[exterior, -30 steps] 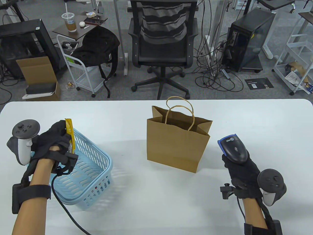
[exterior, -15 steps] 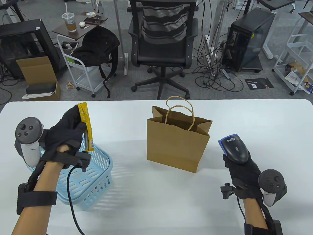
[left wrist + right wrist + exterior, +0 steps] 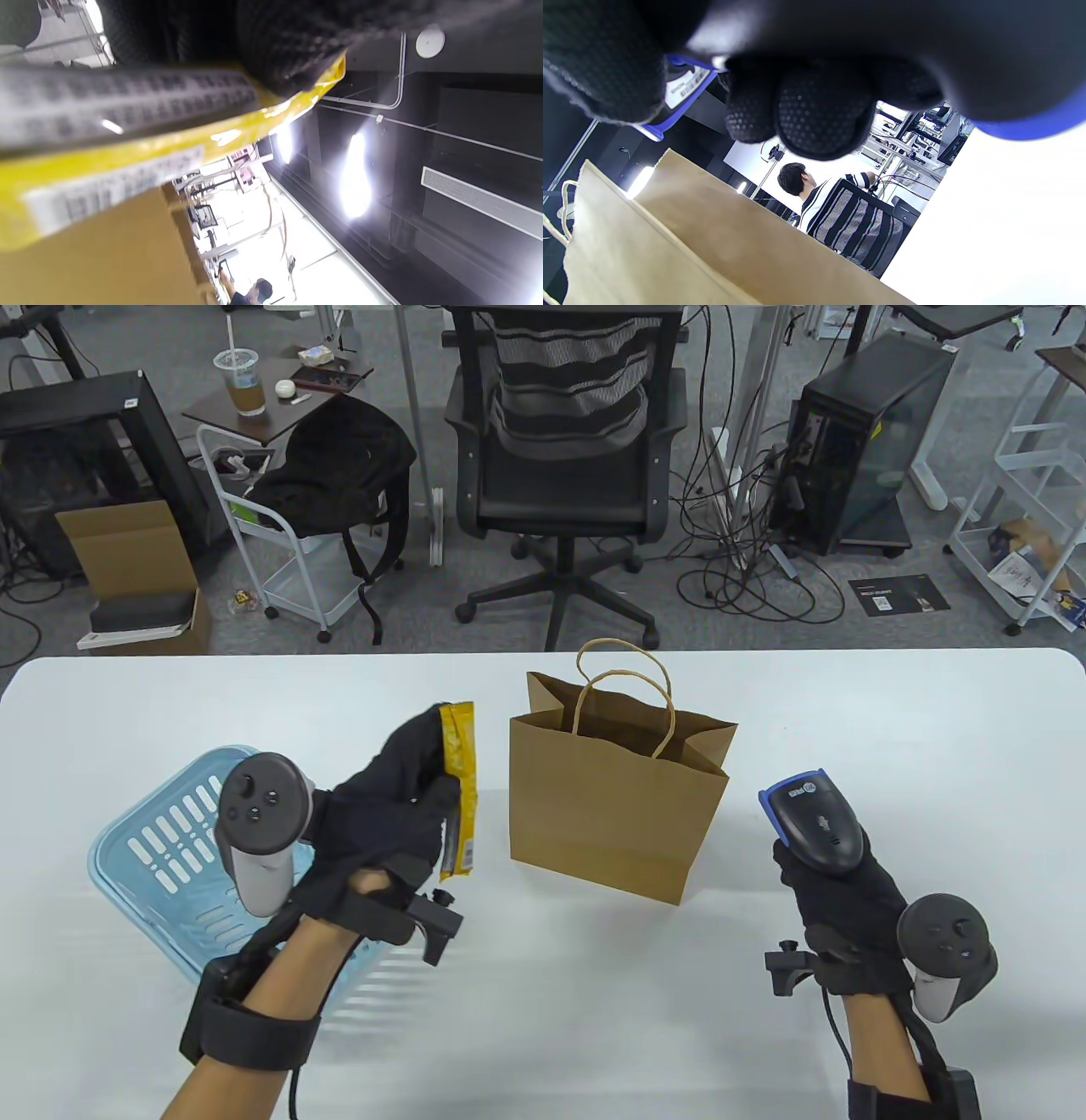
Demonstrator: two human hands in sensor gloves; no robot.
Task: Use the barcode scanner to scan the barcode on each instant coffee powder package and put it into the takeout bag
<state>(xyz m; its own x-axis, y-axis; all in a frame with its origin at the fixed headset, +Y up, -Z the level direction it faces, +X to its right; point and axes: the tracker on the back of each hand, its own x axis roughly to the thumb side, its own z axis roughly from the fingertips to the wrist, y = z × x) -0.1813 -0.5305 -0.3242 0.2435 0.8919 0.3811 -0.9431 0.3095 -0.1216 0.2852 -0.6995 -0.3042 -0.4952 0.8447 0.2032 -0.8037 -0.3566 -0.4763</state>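
My left hand (image 3: 399, 806) grips a yellow instant coffee package (image 3: 461, 789) upright, just left of the brown paper takeout bag (image 3: 615, 806). Close up in the left wrist view, the yellow package (image 3: 140, 148) shows a printed white label, with a gloved fingertip (image 3: 292, 63) pressing on it and the brown bag (image 3: 97, 258) right behind. My right hand (image 3: 836, 891) holds the black and blue barcode scanner (image 3: 810, 819) at the table's right side, its nose pointing up and away. The right wrist view shows gloved fingertips (image 3: 814, 110) curled round the scanner (image 3: 683, 89) above the bag (image 3: 683, 250).
A light blue plastic basket (image 3: 161, 831) lies tipped at the left, partly under my left forearm. The bag stands open, handles (image 3: 624, 687) up. An office chair (image 3: 568, 449) stands beyond the table's far edge. A person in a striped shirt (image 3: 818, 195) appears in the right wrist view.
My left hand has carried the yellow package rightward from above the basket to just beside the bag's left side. The right hand with the scanner has stayed in place.
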